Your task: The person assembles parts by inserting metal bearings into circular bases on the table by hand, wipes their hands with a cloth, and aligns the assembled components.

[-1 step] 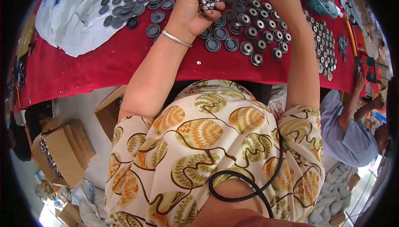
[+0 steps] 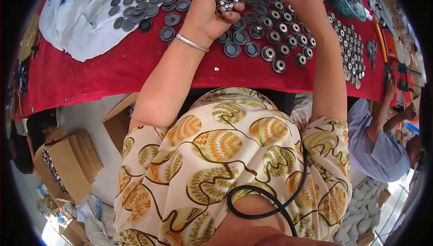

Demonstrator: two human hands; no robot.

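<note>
My left hand (image 2: 204, 15) is cupped palm up over the table, its fingers curled round a heap of small shiny metal bearings (image 2: 228, 2). To its right my right hand (image 2: 307, 3) hangs over the far part of a group of dark grey round caps (image 2: 273, 36), fingers bent and tips close together. What lies between those fingertips, if anything, is too small to make out. Many of the caps below my right hand carry a metal ring in the middle. Bare caps (image 2: 240, 37) lie nearest my left hand.
A red cloth (image 2: 122, 77) covers the table. More grey caps lie on a white plastic bag (image 2: 85, 29) at left. A teal basket (image 2: 356, 14) stands far right, near rows of ringed parts (image 2: 352, 50). A loose small part (image 2: 216, 69) lies near the front edge. Another person (image 2: 379, 142) sits at right.
My right hand has come slightly nearer and lower over the caps. My left hand stays almost in place with its bearings.
</note>
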